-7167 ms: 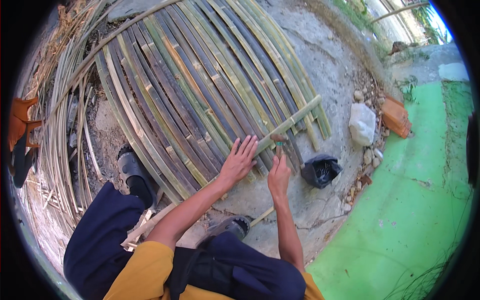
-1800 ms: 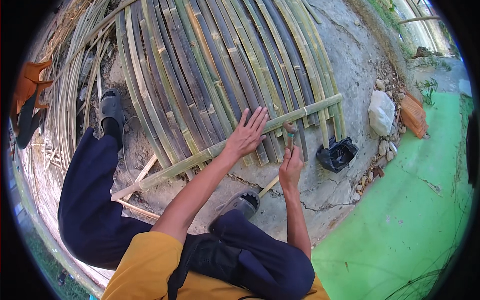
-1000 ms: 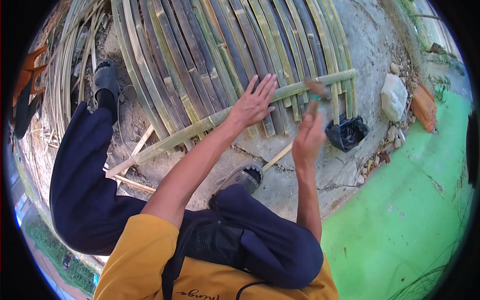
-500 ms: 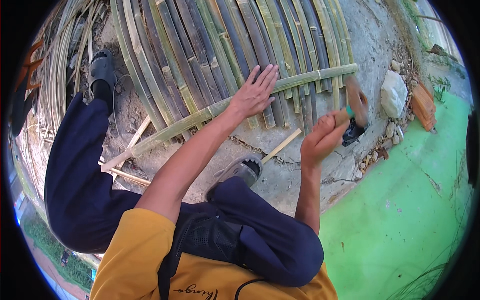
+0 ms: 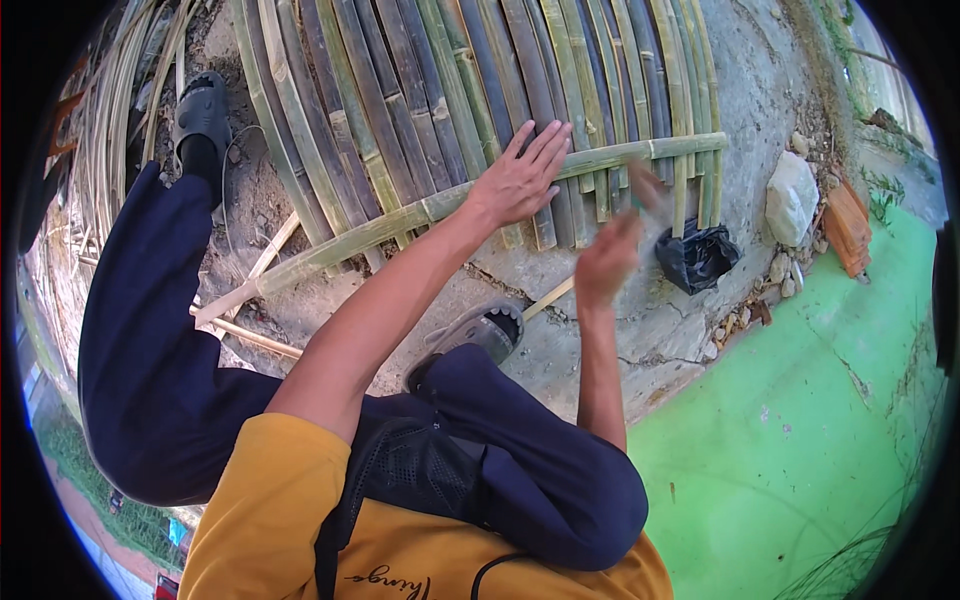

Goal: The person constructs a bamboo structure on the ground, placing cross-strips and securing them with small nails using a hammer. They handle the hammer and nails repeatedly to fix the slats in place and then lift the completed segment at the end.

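Side by side lie split bamboo slats (image 5: pixel 430 110), green and dark brown, with one green bamboo crosspiece (image 5: pixel 400 222) slanting over their near ends. My left hand (image 5: pixel 513 185) rests on the crosspiece and slats, fingers stretched out flat and holding nothing. In my right hand (image 5: pixel 607 262), closed round its handle, is a hammer (image 5: pixel 647 188), smeared by motion. Its head is over or close to the crosspiece, right of my left hand; whether they touch I cannot tell. A black plastic bag (image 5: pixel 697 258), its mouth open, sits at the slats' right-hand near ends.
My shoes (image 5: pixel 490 335) are on the ground near the crosspiece, by a loose bamboo strip (image 5: pixel 550 296). Thin bamboo strips (image 5: pixel 125 110) pile up at the far left. A white rock (image 5: pixel 791 198) and an orange brick (image 5: pixel 848 228) lie right, beside a green surface (image 5: pixel 780 400).
My right hand and the hammer have moved left, away from the black bag, which now shows fully. The left hand keeps its place on the bamboo; the whole view has shifted slightly.
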